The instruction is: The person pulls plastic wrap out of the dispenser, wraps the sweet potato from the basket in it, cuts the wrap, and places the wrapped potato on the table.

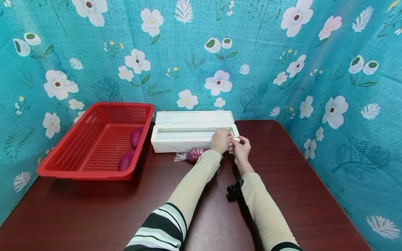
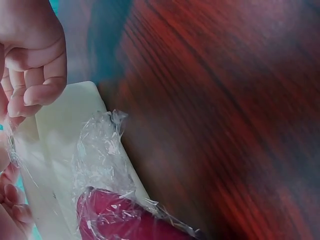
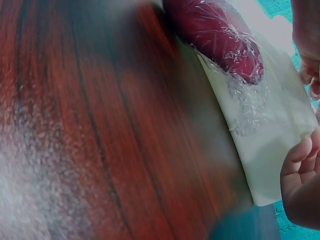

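While L grip (image 1: 221, 141) & R grip (image 1: 241, 149) meet at the R end of a white box (image 1: 179, 145), head cam has a wrapped sweet potato (image 1: 195, 153) just left & nearside of L grip; red basket (image 1: 88, 175) w/ 2 bare sweet potatoes (image 1: 126, 160) well left. L-wrist cam: both grips pinch clear film (image 2: 11, 147). R-wrist cam: R grip's fingers (image 3: 299, 151) curled, potato's loose wrap (image 3: 247, 107) near them.

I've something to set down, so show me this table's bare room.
Bare: the table, near left, between red basket and left arm; and its right side, between right arm and floral cloth. Crowded: back middle, where left hand and right hand work at the white box, a wrapped purple item before it.
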### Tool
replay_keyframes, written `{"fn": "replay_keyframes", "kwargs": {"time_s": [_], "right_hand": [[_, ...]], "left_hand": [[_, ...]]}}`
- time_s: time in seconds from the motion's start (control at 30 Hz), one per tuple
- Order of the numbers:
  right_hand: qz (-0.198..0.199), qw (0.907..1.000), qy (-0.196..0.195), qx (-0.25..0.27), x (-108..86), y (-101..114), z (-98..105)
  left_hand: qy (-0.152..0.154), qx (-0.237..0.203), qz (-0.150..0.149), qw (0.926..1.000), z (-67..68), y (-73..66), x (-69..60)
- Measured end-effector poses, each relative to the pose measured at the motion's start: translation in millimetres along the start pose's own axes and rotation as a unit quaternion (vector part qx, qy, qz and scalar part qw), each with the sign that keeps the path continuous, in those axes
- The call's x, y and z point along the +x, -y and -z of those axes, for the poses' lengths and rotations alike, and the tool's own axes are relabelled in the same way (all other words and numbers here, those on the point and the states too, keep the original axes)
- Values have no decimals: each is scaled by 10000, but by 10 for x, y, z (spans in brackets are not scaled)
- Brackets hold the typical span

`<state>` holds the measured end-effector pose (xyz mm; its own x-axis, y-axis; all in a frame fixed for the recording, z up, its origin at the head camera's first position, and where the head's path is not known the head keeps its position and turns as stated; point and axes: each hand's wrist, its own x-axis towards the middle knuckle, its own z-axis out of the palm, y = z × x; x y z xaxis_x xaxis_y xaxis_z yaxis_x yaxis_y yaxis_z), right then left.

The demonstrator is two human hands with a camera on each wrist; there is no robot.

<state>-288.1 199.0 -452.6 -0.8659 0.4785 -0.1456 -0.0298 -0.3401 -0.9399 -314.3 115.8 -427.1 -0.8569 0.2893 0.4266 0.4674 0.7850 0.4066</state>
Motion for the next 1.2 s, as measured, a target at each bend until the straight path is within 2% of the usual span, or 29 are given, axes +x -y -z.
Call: {"fn": "replay_keyframes", "kwargs": {"time_s": [0.2,0.43,0.57,0.77,0.87,0.93,1.1,1.2], "right_hand": [[-10,10000,20,-18,-14,9,-2],[-9,9999,166,34,19,-25,-9],[106,9999,108,23,38,-11,24],[5,9999,122,-75,17,-34,6],[-18,9999,145,-78,3,-65,-29],[-47,9997,180,-127,7,-82,-48],[-22,9998,141,-150,54,-62,-34],[-93,9998,72,-165,80,-27,-5]], "left_hand": [[-71,205,-125,9997,-20,30,4],[95,389,-184,9990,100,160,-19],[155,154,-169,9996,182,219,-50],[113,-99,-198,9997,247,321,-125],[129,-143,-165,9997,294,440,-166],[237,-180,9,9996,365,541,-194],[335,-115,515,9980,649,843,-298],[171,110,643,9977,820,1049,-388]]}}
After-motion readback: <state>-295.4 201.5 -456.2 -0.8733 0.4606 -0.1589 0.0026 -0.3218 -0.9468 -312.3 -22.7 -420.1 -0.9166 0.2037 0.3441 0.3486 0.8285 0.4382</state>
